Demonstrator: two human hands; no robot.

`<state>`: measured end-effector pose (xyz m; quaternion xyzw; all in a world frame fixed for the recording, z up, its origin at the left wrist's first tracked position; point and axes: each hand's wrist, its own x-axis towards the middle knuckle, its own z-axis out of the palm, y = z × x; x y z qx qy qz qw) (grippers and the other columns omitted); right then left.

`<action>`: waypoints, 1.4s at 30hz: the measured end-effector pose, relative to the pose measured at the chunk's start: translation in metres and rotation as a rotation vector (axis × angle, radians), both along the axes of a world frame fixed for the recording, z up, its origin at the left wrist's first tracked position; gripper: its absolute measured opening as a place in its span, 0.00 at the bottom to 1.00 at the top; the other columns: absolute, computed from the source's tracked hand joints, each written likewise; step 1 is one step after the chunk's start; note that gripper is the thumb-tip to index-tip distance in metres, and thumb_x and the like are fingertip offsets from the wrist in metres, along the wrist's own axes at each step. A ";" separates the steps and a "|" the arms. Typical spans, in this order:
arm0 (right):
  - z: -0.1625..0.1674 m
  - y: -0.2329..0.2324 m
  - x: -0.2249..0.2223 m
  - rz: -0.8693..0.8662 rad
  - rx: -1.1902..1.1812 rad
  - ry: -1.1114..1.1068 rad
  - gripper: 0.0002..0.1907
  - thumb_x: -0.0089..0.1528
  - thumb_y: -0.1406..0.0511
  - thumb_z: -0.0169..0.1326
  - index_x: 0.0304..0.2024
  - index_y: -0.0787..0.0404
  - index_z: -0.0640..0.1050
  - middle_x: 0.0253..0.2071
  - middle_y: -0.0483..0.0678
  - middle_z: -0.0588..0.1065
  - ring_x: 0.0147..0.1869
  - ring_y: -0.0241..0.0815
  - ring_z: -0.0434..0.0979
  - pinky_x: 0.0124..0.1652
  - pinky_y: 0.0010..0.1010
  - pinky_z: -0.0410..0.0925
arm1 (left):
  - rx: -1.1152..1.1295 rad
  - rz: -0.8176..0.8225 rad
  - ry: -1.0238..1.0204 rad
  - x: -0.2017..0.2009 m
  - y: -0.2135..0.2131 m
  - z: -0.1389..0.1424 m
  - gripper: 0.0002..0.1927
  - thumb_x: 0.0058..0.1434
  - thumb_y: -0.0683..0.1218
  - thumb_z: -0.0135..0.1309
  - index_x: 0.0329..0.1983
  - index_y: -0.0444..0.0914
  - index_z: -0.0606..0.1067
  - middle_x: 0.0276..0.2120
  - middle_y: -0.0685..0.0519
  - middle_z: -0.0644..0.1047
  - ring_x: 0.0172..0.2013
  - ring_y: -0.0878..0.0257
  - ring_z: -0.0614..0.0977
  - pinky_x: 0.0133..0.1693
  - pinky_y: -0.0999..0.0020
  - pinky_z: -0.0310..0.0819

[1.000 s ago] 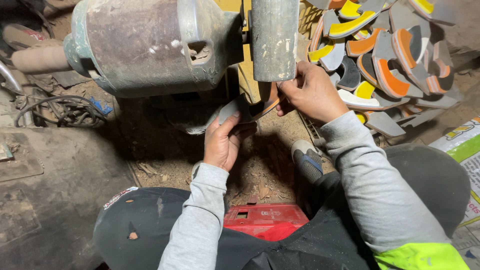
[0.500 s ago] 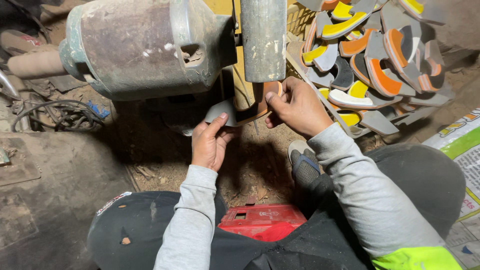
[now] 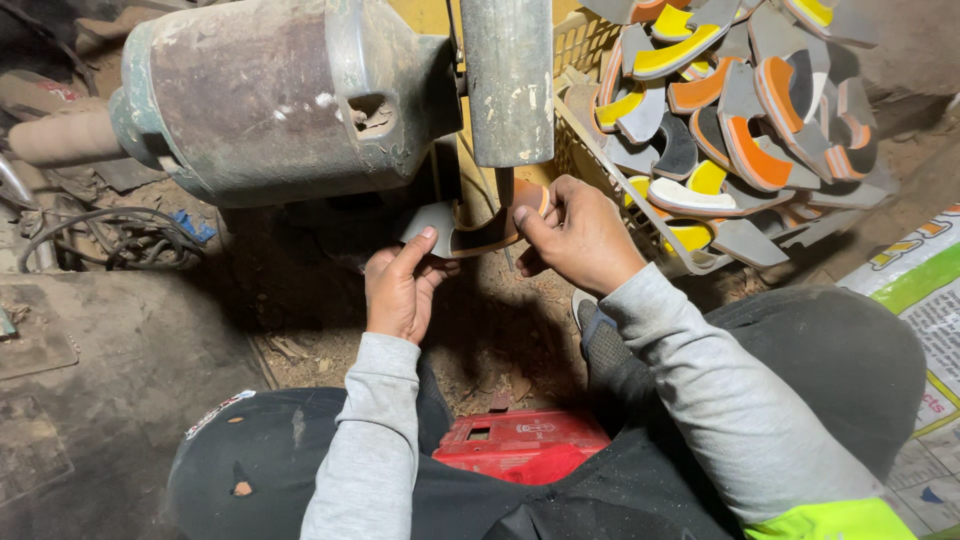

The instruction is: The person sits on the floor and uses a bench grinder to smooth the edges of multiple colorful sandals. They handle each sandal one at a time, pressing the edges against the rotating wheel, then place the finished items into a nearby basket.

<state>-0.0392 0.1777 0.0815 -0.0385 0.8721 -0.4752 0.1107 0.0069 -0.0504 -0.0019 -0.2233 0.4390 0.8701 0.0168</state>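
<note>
A curved grey and orange shoe-sole piece (image 3: 470, 228) is held between both hands, pressed up under the grey sanding drum (image 3: 508, 80) of a dusty motor machine (image 3: 270, 95). My left hand (image 3: 402, 285) pinches its grey left end. My right hand (image 3: 575, 235) grips its orange right end, just below the drum. Both arms wear grey sleeves.
A yellow crate (image 3: 600, 150) at the upper right is piled with several grey, orange and yellow sole pieces (image 3: 740, 120). A red plastic box (image 3: 520, 445) sits between my knees. Cables (image 3: 110, 235) lie on the dirt floor at left. Printed paper (image 3: 920, 300) lies at the right edge.
Both hands and the sole piece stay under the drum; the piece has shifted slightly, and the view has drifted a little to the left.
</note>
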 end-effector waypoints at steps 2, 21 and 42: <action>-0.004 0.003 0.004 0.013 -0.021 -0.066 0.17 0.63 0.59 0.59 0.31 0.68 0.74 0.22 0.49 0.77 0.27 0.39 0.82 0.28 0.29 0.72 | -0.054 0.027 -0.008 0.000 0.000 0.007 0.09 0.61 0.40 0.61 0.36 0.28 0.74 0.36 0.41 0.81 0.34 0.55 0.85 0.38 0.55 0.83; 0.016 0.033 -0.011 0.078 -0.347 -0.344 0.13 0.64 0.60 0.55 0.38 0.67 0.75 0.27 0.45 0.78 0.29 0.33 0.81 0.30 0.27 0.76 | -0.120 -0.090 0.011 0.008 0.012 0.037 0.20 0.63 0.39 0.60 0.56 0.31 0.71 0.44 0.47 0.80 0.41 0.60 0.83 0.41 0.60 0.81; 0.011 0.012 -0.044 0.108 -0.206 -0.089 0.13 0.66 0.64 0.55 0.38 0.70 0.75 0.24 0.43 0.73 0.25 0.31 0.72 0.27 0.24 0.68 | 0.122 -0.131 0.090 -0.007 0.014 0.003 0.16 0.66 0.42 0.55 0.56 0.33 0.73 0.44 0.46 0.80 0.41 0.53 0.84 0.44 0.56 0.81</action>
